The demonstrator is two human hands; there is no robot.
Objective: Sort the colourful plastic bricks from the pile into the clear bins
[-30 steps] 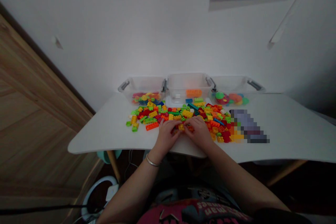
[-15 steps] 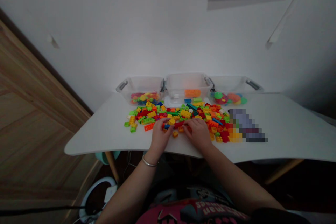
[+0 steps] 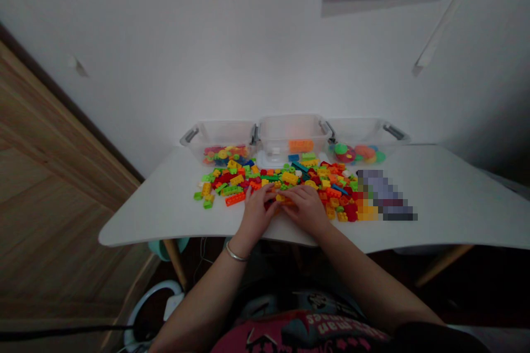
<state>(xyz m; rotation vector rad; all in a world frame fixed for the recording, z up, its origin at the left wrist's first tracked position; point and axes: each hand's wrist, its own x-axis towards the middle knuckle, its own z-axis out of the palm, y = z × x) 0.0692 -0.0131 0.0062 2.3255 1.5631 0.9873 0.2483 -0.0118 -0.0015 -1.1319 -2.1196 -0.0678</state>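
Both my hands rest at the near edge of a heap of coloured plastic bricks (image 3: 290, 179) on a white table (image 3: 447, 209). My left hand (image 3: 255, 210), with a metal bangle on its wrist, has its fingers curled round small bricks. My right hand (image 3: 306, 207) lies close beside it, fingers bent over a yellow-orange brick (image 3: 280, 197) that both hands meet on. What else the fingers cover is hidden.
Three clear plastic bins stand along the wall: the left bin (image 3: 219, 140) holds mixed pieces, the middle bin (image 3: 292, 135) an orange block, the right bin (image 3: 364, 138) round discs. A blurred patch (image 3: 385, 196) lies right of the heap. A wooden door (image 3: 45, 176) is at the left.
The hands spread a little and then drew together again over the small bricks at the heap's near edge. The view shifted slightly.
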